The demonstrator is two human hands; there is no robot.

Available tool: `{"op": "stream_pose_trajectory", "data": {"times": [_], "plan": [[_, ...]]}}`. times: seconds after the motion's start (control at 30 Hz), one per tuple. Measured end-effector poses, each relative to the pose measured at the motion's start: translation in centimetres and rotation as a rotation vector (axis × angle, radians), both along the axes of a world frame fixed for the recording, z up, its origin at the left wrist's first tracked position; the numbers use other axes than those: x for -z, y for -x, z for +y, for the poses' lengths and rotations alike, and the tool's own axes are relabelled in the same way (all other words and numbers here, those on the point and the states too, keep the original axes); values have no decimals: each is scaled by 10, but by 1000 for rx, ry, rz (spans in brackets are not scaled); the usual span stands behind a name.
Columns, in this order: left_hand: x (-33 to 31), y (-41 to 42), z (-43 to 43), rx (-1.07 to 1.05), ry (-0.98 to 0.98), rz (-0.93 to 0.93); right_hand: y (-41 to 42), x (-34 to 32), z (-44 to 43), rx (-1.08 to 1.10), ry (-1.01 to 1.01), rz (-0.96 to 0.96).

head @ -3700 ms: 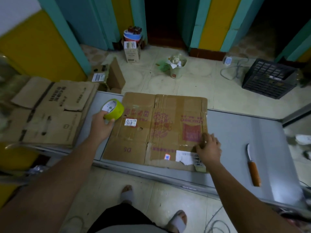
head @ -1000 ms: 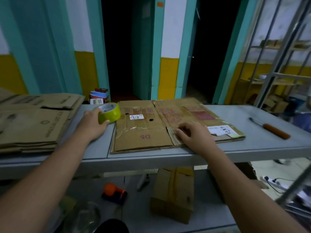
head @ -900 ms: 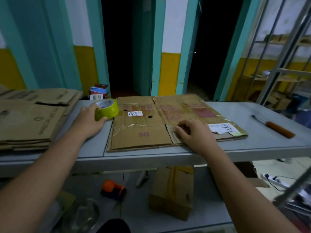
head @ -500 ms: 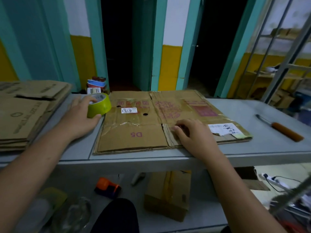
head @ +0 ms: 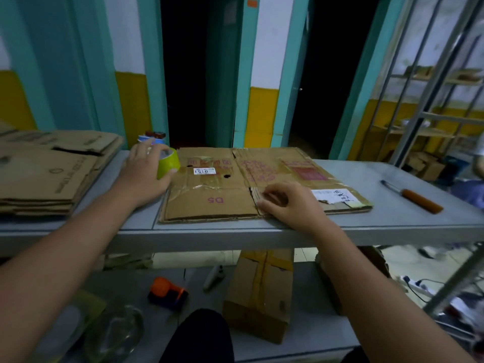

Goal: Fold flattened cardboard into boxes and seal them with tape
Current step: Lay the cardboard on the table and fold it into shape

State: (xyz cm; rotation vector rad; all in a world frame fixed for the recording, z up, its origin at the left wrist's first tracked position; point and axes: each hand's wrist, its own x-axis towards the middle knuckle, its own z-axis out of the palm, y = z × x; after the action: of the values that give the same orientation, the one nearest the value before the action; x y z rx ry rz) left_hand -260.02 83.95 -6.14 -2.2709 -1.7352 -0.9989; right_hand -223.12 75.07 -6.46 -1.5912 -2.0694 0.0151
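Brown flattened cardboard (head: 230, 203) lay at the front edge of the tabletop (head: 392, 218). The left hand (head: 142, 175) gripped the green tape roll (head: 169, 165) at the cardboard's far left corner. The right hand (head: 292, 205) curled its fingers at the flap slit; whether it pinched, I could not tell. Pulling one worn layer alone could tear the flap.

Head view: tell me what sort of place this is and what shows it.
Probably a small packing or storage room: a stack of flattened cartons lies on the grey worktable, the left hand grips a roll of yellow-green tape, and metal shelving at the right holds more boxes.
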Motion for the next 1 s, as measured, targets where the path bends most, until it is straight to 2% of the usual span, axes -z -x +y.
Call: {"op": "stream_pose_trajectory", "data": {"times": [0.1,0.27,0.4,0.47,0.57,0.7,0.87,1.0], "plan": [[-7,-9,-18,243,-36,59,-2,-6,-7,-62,95,-23],[-22,-41,-41,524,265,55,-17,-20,-5,-185,220,62],[-27,-72,-48,606,374,200,-22,-26,-5,-206,159,56],[-28,-78,-50,608,362,185,-22,-26,-6,-193,56,12],[-28,-83,-54,597,334,157,-21,-23,-1,-169,-248,-32],[-32,-91,-63,489,286,140,-13,-38,9,-101,-602,81],[-48,-107,-69,341,115,196,-5,-73,14,-106,-739,174],[-72,-122,-80,321,28,6,5,-109,10,-150,-812,215]]}}
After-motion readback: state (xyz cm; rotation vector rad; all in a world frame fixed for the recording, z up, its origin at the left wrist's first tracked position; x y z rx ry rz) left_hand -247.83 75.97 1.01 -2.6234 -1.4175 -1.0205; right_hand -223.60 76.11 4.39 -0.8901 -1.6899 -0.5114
